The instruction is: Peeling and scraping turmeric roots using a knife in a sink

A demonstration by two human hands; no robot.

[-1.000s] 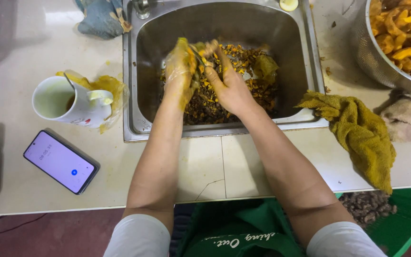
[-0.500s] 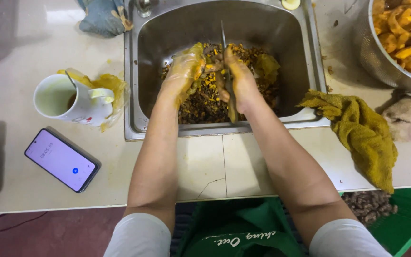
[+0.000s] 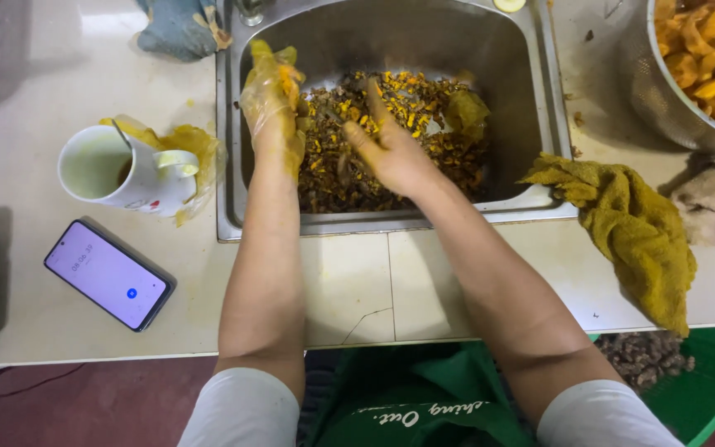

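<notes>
While both forearms are reaching into the steel sink (image 3: 539, 124), the left hand (image 3: 271, 95), wearing a stained thin glove, is hanging loosely curled at ten o'clock over the peelings (image 3: 399, 141). The right hand (image 3: 391, 149) is spreading open on the heap at centre. A mug (image 3: 117, 170) is sitting at nine o'clock, a phone (image 3: 109, 273) at eight.

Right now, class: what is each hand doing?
Left hand: in a stained plastic glove, raised over the peelings, grip unclear.
Right hand: bare, open, resting on the peelings.
</notes>
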